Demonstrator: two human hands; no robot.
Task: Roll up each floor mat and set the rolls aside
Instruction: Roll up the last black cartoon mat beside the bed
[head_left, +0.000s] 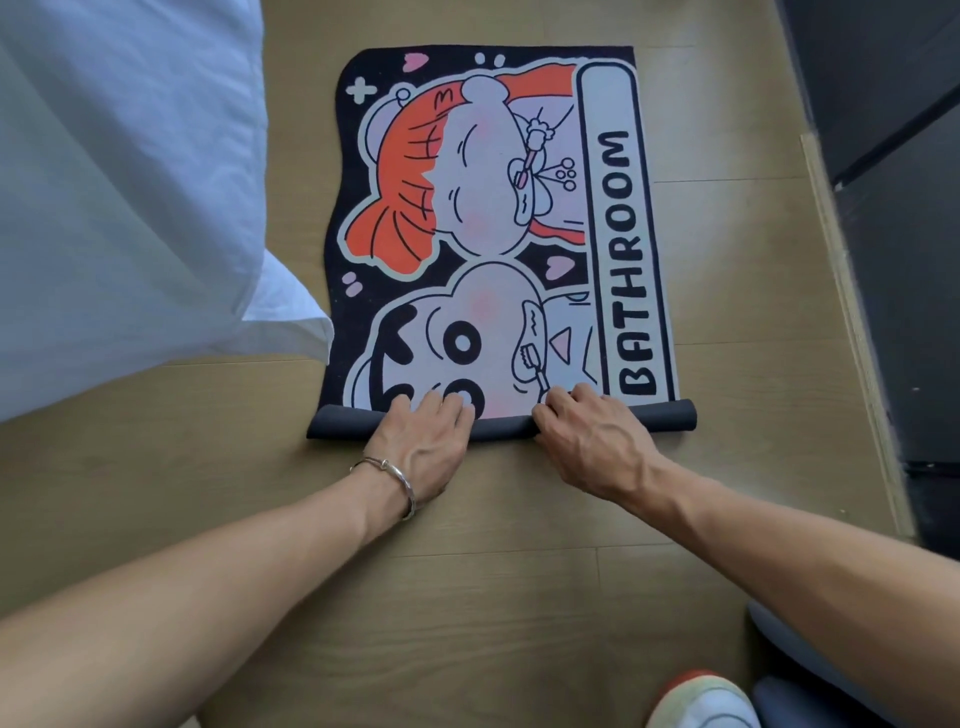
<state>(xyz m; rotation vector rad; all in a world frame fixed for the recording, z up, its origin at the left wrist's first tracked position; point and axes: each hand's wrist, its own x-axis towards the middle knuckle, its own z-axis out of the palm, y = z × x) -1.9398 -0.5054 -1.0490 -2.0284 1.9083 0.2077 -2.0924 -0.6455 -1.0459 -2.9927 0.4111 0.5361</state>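
Partly rolled, mat (524, 228) lettered BATHROOM, left hand (418, 441) pressing, right hand (592, 436) gripping

One view only: head camera, wide lens, tilted steeply down and forward; mat (488, 218) close ahead on floor (519, 597), sheet (130, 182) at left edge, shoe (701, 701) at bottom.
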